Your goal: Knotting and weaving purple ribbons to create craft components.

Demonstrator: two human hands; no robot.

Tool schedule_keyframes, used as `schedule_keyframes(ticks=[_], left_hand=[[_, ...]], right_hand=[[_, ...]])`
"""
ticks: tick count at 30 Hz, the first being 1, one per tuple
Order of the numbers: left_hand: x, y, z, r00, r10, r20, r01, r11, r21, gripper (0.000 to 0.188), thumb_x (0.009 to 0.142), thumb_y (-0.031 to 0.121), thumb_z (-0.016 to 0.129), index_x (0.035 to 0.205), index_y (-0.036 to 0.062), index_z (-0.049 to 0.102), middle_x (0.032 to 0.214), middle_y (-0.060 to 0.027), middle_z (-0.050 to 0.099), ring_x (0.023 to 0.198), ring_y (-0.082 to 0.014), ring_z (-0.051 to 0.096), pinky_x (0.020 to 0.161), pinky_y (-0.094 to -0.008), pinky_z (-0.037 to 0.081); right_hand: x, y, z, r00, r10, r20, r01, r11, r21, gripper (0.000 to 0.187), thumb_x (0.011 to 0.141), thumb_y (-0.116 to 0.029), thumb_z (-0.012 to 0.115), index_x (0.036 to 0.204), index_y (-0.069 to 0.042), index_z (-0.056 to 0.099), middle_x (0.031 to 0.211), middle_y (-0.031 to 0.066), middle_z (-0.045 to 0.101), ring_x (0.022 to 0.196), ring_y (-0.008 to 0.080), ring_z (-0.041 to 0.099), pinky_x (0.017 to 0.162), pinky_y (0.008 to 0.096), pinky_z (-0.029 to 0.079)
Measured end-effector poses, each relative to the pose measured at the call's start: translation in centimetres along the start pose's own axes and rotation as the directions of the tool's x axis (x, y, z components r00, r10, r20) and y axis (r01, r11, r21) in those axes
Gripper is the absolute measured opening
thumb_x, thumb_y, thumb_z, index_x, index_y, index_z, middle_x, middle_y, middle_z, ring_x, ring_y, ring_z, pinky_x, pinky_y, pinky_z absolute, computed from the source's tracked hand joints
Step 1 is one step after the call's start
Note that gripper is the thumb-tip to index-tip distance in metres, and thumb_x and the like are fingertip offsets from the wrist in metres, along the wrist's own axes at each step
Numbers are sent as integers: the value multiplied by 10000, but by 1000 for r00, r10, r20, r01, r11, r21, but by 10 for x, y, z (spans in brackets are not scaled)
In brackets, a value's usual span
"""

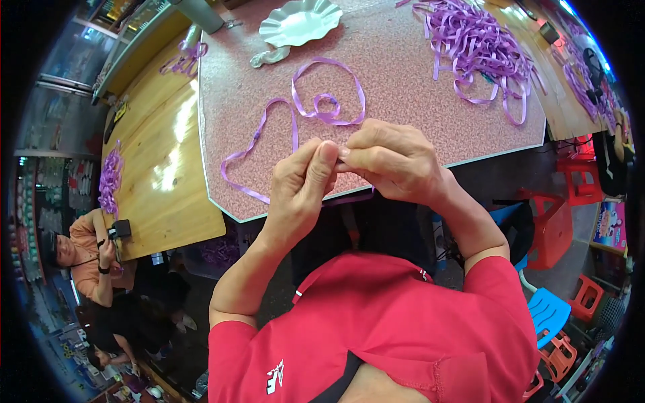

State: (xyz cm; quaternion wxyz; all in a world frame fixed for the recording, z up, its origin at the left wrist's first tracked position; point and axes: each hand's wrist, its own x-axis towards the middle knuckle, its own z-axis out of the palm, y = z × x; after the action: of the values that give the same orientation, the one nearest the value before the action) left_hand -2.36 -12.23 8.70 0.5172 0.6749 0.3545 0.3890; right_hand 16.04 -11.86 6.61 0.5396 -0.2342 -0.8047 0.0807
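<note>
My left hand (pixel 306 171) and my right hand (pixel 396 158) meet at the near edge of the pink speckled mat, fingertips pinched together. A long purple ribbon (pixel 258 131) lies in loose loops on the mat just beyond them. One strand runs in under my left hand, and a short stretch shows below both hands. Both hands are closed on the ribbon, though the pinched part is almost wholly hidden by the fingers. A ring-like coil of the same ribbon (pixel 363 101) lies beyond my fingertips.
A big heap of purple ribbons (pixel 474 43) lies at the far right of the mat. At the far side are a white scalloped dish (pixel 299 25) and a grey cylinder (pixel 200 15). A person (pixel 87 252) sits left by a wooden table (pixel 158 195). Red stools (pixel 554 221) stand right.
</note>
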Motion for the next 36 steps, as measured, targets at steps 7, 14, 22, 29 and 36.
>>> schedule_keyframes(ticks=[7, 14, 22, 29, 36], left_hand=[[29, -26, -10, 994, -70, 84, 77, 993, -86, 366, 1049, 296, 414, 847, 22, 549, 631, 28, 428, 570, -63, 409, 516, -235, 358], [40, -31, -14, 973, -108, 204, 152, 964, -218, 368, 1058, 316, 366, 861, 38, 502, 643, 7, 429, 573, -78, 454, 519, -230, 379], [42, -44, -12, 992, 52, 119, -39, 993, -107, 324, 1047, 286, 409, 905, 16, 517, 672, -9, 468, 588, -89, 471, 527, -256, 384], [46, -50, -14, 901, 429, 68, -427, 846, 319, 174, 999, 138, 494, 918, -3, 556, 690, -101, 496, 562, -222, 509, 518, -336, 391], [36, -46, -5, 922, 388, -17, -381, 912, 149, 140, 984, 108, 507, 941, -9, 572, 736, -112, 546, 562, -235, 521, 508, -349, 386]], right_hand=[[-12, 19, 16, 712, 680, 175, -561, 401, 724, 83, 885, 6, 651, 960, 15, 616, 903, 75, 597, 769, 134, 636, 612, 254, 577], [-15, 27, 13, 733, 666, 136, -564, 484, 669, 115, 873, 21, 659, 984, 26, 631, 917, 89, 603, 762, 140, 638, 607, 250, 572], [-8, 26, 6, 830, 552, 75, -507, 694, 511, 156, 866, 40, 658, 1020, 30, 636, 967, 119, 608, 770, 143, 646, 615, 242, 574], [-4, 23, 8, 894, 447, -31, -421, 861, 285, 187, 827, 39, 705, 1000, 11, 641, 902, 119, 631, 742, 156, 654, 575, 254, 546], [1, 22, 9, 979, 112, -168, -107, 994, 39, 229, 781, 21, 751, 982, -17, 647, 879, 140, 649, 700, 230, 651, 558, 308, 517]])
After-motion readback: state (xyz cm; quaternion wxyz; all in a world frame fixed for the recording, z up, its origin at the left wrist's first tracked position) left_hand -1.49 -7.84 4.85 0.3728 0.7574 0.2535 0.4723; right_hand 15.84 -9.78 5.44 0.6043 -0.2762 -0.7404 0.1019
